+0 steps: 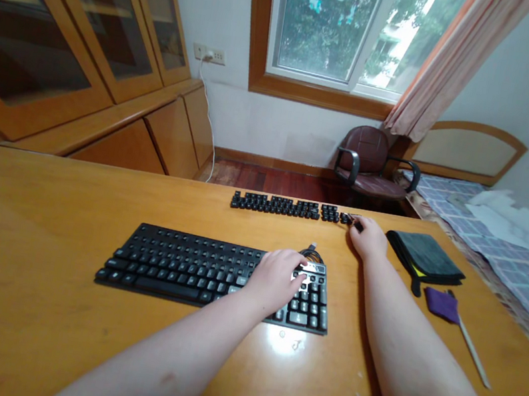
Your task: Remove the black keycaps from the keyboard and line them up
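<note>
A black keyboard [191, 273] lies on the wooden table; its lower rows carry keycaps, while the upper rows show bare switches. My left hand [276, 278] rests over its right part, beside the number pad, thumb and forefinger apart, holding nothing I can see. Loose black keycaps [276, 205] stand in two rows along the table's far edge. At the right end of these rows is my right hand [369, 238], its fingers closed together on a small dark thing too small to name. A coiled cable [312, 254] sits behind the keyboard.
Right of my right arm lie a folded dark cloth [430, 256] and a purple cloth piece [442, 305] with a pale thin handle [474, 355]. Beyond the table are an office chair [372, 158], a bed [508, 225] and wooden cabinets [141, 144].
</note>
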`<move>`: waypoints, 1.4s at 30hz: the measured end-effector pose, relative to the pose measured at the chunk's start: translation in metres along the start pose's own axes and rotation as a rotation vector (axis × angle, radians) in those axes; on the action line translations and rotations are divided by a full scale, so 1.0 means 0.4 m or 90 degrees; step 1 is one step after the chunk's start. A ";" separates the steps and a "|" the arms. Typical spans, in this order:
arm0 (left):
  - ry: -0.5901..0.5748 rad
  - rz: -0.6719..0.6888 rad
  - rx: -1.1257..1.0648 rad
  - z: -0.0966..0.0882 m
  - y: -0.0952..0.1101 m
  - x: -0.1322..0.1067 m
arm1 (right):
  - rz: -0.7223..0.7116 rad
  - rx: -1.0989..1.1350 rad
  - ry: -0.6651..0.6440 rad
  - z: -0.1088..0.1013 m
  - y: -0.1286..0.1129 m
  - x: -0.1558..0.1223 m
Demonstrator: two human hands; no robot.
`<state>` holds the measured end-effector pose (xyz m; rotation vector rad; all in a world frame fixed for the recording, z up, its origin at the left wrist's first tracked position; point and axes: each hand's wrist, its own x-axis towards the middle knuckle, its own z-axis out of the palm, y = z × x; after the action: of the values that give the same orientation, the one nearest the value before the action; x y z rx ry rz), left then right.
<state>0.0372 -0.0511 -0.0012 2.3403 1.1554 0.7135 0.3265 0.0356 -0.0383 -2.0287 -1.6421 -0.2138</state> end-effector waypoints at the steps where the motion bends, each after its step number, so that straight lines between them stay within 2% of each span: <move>1: -0.001 0.003 0.006 0.000 0.000 -0.001 | -0.002 0.018 0.025 -0.003 -0.001 -0.005; 5: -0.004 0.042 0.034 -0.008 0.010 -0.008 | -0.041 0.132 0.127 -0.033 -0.034 -0.043; 7: -0.004 0.080 0.047 -0.014 0.020 -0.013 | -0.068 0.204 0.152 -0.063 -0.076 -0.081; 10: -0.019 0.141 0.051 -0.016 0.035 -0.019 | -0.024 0.350 0.165 -0.119 -0.158 -0.163; 14: -0.054 0.162 0.047 -0.004 0.044 -0.023 | 0.077 0.610 0.063 -0.167 -0.239 -0.274; 17: -0.081 0.145 0.047 0.002 0.042 -0.021 | 0.057 0.662 -0.052 -0.169 -0.250 -0.306; 20: -0.092 0.129 0.038 0.002 0.039 -0.018 | 0.053 0.695 -0.110 -0.154 -0.241 -0.300; 24: -0.096 0.117 0.034 0.002 0.037 -0.016 | 0.048 0.689 -0.144 -0.141 -0.234 -0.293; 28: -0.094 0.111 0.030 0.005 0.035 -0.015 | 0.001 0.642 -0.180 -0.149 -0.236 -0.302; 32: -0.099 0.105 0.028 0.006 0.033 -0.015 | -0.084 0.551 -0.187 -0.163 -0.242 -0.302; 38: -0.093 0.103 0.040 -0.003 0.040 -0.015 | -0.232 0.417 -0.157 -0.180 -0.242 -0.295; 42: -0.079 0.083 0.066 -0.009 0.048 -0.016 | -0.331 0.344 -0.175 -0.190 -0.239 -0.305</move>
<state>0.0429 -0.0666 0.0111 2.5258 1.0172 0.5552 0.2198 -0.0941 0.0018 -1.2488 -2.0965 0.3175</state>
